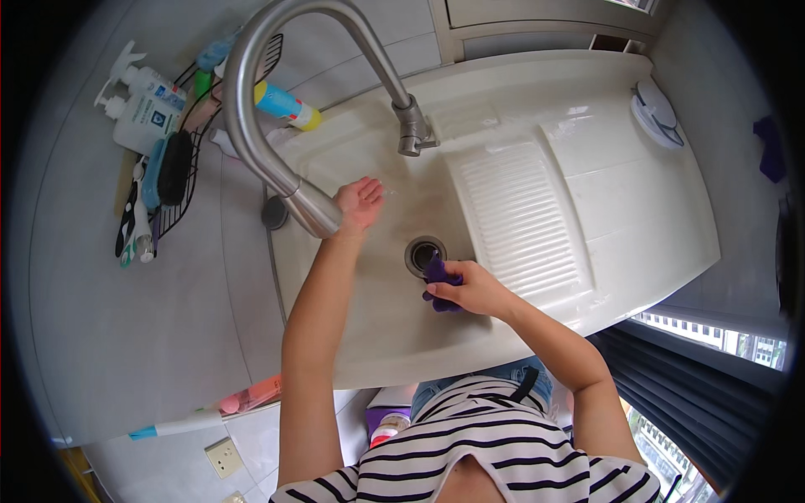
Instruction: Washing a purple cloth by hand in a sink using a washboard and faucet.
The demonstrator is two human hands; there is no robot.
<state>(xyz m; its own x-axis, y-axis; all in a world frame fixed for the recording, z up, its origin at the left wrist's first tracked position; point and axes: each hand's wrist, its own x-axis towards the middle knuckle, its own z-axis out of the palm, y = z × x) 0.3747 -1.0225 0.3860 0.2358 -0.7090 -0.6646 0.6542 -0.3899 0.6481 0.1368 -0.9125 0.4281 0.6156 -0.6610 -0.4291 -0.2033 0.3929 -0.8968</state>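
Note:
In a cream laundry sink [390, 339], my left hand [361, 202] is held palm up beside the spout end of a tall brushed-metal faucet [317, 210]. Its fingers are a little bent and it grips nothing. Clear water seems to run over the palm. My right hand [468, 288] pinches a bunched purple cloth [443, 286] between thumb and fingers. That cloth hangs just over the near edge of the round metal drain [424, 253].
Right of the basin is a ribbed washboard slope [522, 220], with a white oval dish [655, 116] at the far right corner. A black wire rack [188, 188] on the left wall holds pump bottles [146, 119], a dark-bristled brush [175, 168] and toothbrushes [135, 217].

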